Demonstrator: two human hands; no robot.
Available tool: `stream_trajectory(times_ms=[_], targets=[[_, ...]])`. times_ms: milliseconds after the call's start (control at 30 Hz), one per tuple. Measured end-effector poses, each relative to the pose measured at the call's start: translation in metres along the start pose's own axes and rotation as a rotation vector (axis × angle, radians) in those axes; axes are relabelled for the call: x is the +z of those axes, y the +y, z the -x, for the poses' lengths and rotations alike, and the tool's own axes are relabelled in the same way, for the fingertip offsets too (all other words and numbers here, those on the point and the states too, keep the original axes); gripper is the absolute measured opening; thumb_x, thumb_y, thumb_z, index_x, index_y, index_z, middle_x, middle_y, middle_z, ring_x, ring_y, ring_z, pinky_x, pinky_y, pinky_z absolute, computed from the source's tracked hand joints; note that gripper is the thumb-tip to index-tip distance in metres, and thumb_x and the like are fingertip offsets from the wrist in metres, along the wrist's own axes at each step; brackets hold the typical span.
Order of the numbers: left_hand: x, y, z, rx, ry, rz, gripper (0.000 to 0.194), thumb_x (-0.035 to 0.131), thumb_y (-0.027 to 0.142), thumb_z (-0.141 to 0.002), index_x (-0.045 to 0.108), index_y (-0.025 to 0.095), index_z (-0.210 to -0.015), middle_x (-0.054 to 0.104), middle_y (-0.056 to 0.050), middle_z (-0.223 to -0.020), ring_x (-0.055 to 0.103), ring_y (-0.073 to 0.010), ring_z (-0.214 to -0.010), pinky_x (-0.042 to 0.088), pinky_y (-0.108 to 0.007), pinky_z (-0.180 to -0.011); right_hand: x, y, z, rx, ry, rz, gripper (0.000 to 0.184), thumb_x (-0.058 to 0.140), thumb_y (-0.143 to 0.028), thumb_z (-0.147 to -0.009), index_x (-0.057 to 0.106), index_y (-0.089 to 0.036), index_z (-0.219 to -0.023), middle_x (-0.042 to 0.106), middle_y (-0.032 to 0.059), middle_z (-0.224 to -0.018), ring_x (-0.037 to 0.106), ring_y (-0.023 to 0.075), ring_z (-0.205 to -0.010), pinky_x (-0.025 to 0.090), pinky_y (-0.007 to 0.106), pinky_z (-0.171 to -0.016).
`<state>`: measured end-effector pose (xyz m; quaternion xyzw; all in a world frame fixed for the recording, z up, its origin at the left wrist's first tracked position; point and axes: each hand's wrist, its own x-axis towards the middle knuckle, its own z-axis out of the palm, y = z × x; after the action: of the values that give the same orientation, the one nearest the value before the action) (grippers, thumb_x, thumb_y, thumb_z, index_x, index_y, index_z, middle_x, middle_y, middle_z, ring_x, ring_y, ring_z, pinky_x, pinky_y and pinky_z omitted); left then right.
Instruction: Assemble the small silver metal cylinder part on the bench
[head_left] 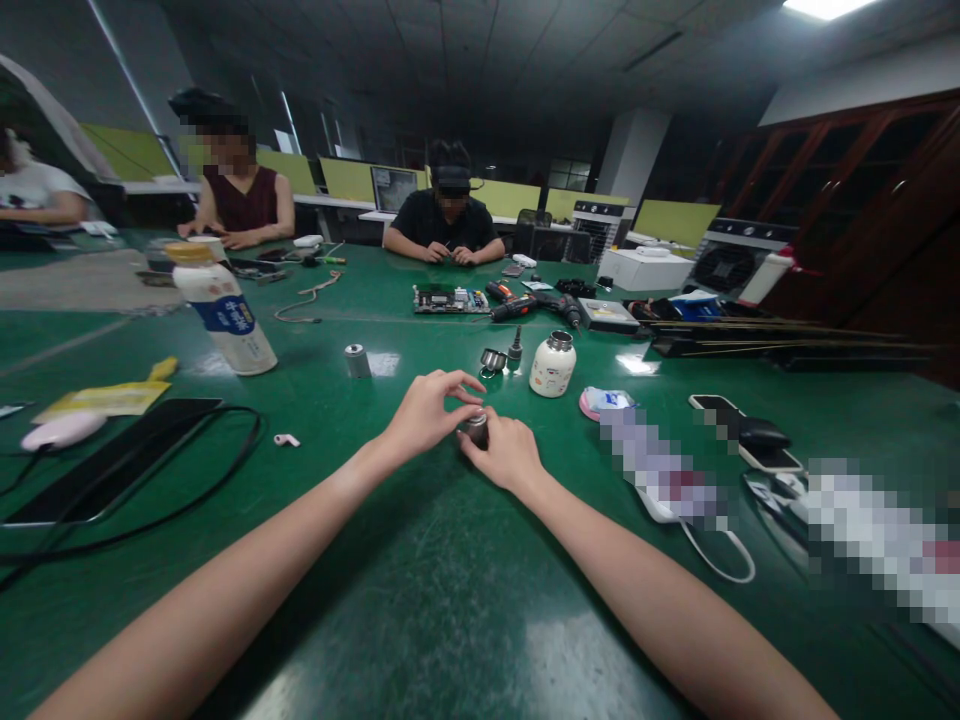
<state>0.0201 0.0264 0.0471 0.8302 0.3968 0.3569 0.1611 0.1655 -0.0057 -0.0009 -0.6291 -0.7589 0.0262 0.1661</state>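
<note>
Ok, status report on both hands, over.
Right hand gripping small grey metallic cylinder. Left hand curved at its top. Cream-white rounded bottle standing beyond, apart from both hands.

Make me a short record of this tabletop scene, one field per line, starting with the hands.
Left hand: fingers at the top of a small grey metal cylinder
Right hand: wrapped around that cylinder's side
Surface: glossy green tabletop
Beyond the hands: shiny silver metal cap, round cream bottle with its metal neck uncovered
To the left: upright grey metal canister, pale pink earbud, tall white bottle with blue label
Opposite: seated person in black top
</note>
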Motion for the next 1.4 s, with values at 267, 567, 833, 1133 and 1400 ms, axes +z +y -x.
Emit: stream_trajectory(times_ms=[267, 567, 833, 1133, 1400], targets=[[0.001, -0.003, 0.000, -0.066, -0.043, 0.049, 0.019, 0.069, 0.031, -0.075, 0.067, 0.021, -0.092, 0.075, -0.001, -0.077, 0.071, -0.0219, -0.080, 0.049, -0.029, -0.072, 0.000, 0.000, 0.000, -0.004, 0.007, 0.011, 0.036, 0.045, -0.048, -0.090, 0.054, -0.017, -0.105, 0.071, 0.0089, -0.094, 0.067, 0.0241, -0.086, 0.043, 0.030, -0.072], [-0.007, 0.000, -0.003, -0.177, 0.092, 0.057, 0.030, 0.062, 0.041, -0.081, 0.061, 0.021, -0.104, 0.075, -0.001, -0.077, 0.071, -0.0213, -0.077, 0.049, -0.031, -0.076, 0.001, 0.000, 0.000, -0.008, 0.015, 0.039, 0.037, 0.042, -0.052, -0.091, 0.053, -0.018, -0.101, 0.071, 0.0093, -0.092, 0.067, 0.0243, -0.084, 0.043, 0.030, -0.072], [0.000, -0.006, -0.001, -0.046, -0.061, 0.089, 0.030, 0.065, 0.020, -0.076, 0.061, 0.021, -0.106, 0.076, -0.002, -0.085, 0.071, -0.0218, -0.090, 0.050, -0.034, -0.085, 0.000, 0.000, 0.000, -0.008, -0.005, 0.032, 0.038, 0.043, -0.051, -0.091, 0.053, -0.017, -0.104, 0.071, 0.0102, -0.095, 0.067, 0.0253, -0.087, 0.043, 0.032, -0.073], [-0.001, 0.002, -0.003, 0.002, -0.003, -0.036, 0.027, 0.066, 0.017, -0.078, 0.061, 0.021, -0.104, 0.076, -0.002, -0.084, 0.069, -0.0235, -0.092, 0.044, -0.039, -0.089, -0.001, -0.001, 0.000, -0.001, 0.005, 0.016, 0.037, 0.045, -0.050, -0.090, 0.054, -0.017, -0.104, 0.071, 0.0100, -0.095, 0.067, 0.0242, -0.087, 0.043, 0.030, -0.074], [-0.040, -0.036, -0.009, -0.184, -0.081, -0.203, 0.028, 0.069, 0.028, -0.073, 0.064, 0.023, -0.100, 0.076, 0.000, -0.078, 0.071, -0.0251, -0.090, 0.046, -0.035, -0.084, 0.001, 0.000, 0.000, 0.000, 0.034, 0.050, 0.037, 0.042, -0.053, -0.091, 0.054, -0.018, -0.098, 0.071, 0.0091, -0.090, 0.067, 0.0236, -0.083, 0.042, 0.029, -0.070]])
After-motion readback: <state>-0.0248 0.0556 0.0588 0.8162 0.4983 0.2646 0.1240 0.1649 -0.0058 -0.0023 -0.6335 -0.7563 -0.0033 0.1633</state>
